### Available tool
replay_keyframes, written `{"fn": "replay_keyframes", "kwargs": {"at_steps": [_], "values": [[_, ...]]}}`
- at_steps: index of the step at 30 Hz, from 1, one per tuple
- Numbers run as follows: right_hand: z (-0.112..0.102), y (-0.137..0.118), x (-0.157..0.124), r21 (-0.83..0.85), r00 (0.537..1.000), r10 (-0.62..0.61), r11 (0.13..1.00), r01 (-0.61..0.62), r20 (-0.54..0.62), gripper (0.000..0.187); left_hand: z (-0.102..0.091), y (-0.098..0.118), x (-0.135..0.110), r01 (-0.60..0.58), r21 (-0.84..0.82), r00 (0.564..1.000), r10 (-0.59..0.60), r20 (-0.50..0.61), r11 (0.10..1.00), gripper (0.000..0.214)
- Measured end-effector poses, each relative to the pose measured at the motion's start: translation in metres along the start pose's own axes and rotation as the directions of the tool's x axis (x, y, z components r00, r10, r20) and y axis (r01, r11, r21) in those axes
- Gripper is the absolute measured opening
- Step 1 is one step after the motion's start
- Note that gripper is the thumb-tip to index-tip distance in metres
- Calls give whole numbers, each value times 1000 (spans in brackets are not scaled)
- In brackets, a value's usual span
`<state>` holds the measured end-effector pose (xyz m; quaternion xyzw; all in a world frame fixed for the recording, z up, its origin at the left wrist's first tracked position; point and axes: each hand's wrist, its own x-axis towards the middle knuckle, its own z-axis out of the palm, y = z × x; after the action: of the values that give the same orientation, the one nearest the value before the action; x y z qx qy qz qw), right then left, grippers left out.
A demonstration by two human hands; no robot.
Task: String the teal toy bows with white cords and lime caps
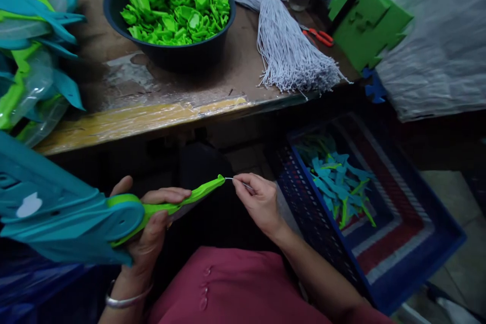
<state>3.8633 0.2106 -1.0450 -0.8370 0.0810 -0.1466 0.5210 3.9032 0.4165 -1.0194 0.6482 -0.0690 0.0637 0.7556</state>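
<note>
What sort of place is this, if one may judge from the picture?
Probably a small workshop or assembly corner: the worn table bears a dark bowl heaped with green parts and a bundle of white cords, while a blue crate nearby holds teal and green pieces.

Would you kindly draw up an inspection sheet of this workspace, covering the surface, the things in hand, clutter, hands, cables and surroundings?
Surface: brown table, with a pale scuffed patch and a yellowish front edge.
Things in hand: teal-and-green plastic piece; thin white string running from its green tip.
Clutter: dark bowl heaped with bright green parts; bundle of white strings; orange-handled scissors; teal-and-green stack at the left.
Hands: left hand grips the plastic piece; right hand pinches the string.
Cables: nothing seen.
Surroundings: blue crate at the right, below table level, holding smaller teal and green parts.
</note>
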Motion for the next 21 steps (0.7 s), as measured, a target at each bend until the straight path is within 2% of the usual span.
{"fn": "replay_keyframes", "kwargs": {"at_steps": [5,11,16,21], "values": [[7,0,5,-226,981,-190,955,192,28,21,2,-3,-1,-33,27,999,32,19,999,62],[17,1,4,-361,976,-188,907,216,111,33,1,-2,-2,-49,15,999,49,17,999,59],[18,0,5,-412,963,-252,870,270,97,32,-8,-3,1,-13,27,993,10,119,1000,62],[18,-5,7,-476,940,-320,813,335,116,32,-1,-3,-1,-26,9,1000,26,-10,1000,58]]}}
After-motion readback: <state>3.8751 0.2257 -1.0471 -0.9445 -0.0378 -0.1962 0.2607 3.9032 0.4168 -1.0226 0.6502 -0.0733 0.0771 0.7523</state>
